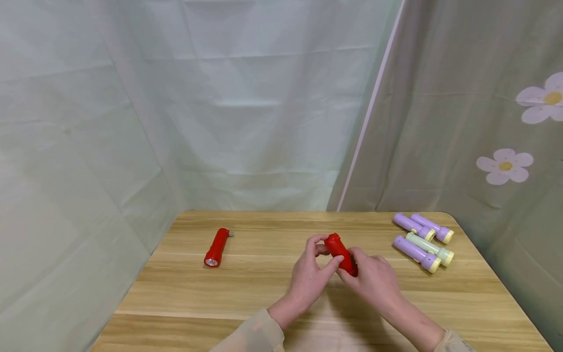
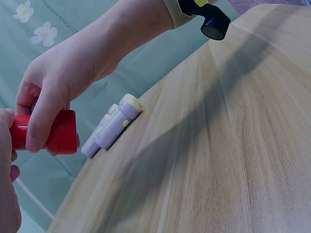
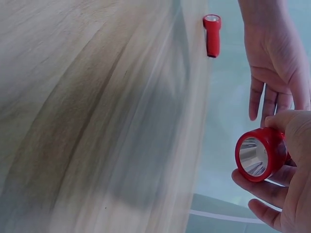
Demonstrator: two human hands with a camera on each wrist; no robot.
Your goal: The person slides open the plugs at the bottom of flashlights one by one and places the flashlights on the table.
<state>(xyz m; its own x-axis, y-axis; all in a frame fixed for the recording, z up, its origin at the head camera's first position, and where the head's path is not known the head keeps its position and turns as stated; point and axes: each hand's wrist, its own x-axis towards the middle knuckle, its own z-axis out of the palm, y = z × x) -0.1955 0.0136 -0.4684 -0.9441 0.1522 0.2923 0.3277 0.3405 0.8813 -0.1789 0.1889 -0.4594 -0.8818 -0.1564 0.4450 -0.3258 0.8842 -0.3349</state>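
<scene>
A red flashlight (image 1: 337, 250) is held up between both hands above the table, tilted. My left hand (image 1: 305, 278) has its index finger at the far end and its thumb against the body. Around the lamp end, my right hand (image 1: 374, 281) grips with thumb and fingers. The silvery reflector of this flashlight (image 3: 254, 158) faces the camera in the right wrist view, and it shows no light. In the left wrist view, the right hand (image 2: 60, 75) wraps the red head, while the left hand (image 2: 7, 189) is partly cut off by the frame edge.
Another red flashlight (image 1: 217, 248) lies on the left of the wooden table (image 1: 184, 303), with a small grey piece sticking out at its far end. Three purple flashlights (image 1: 415, 253) and one pale green flashlight (image 1: 430, 248) lie grouped at the right. Curtains (image 1: 264, 122) hang behind.
</scene>
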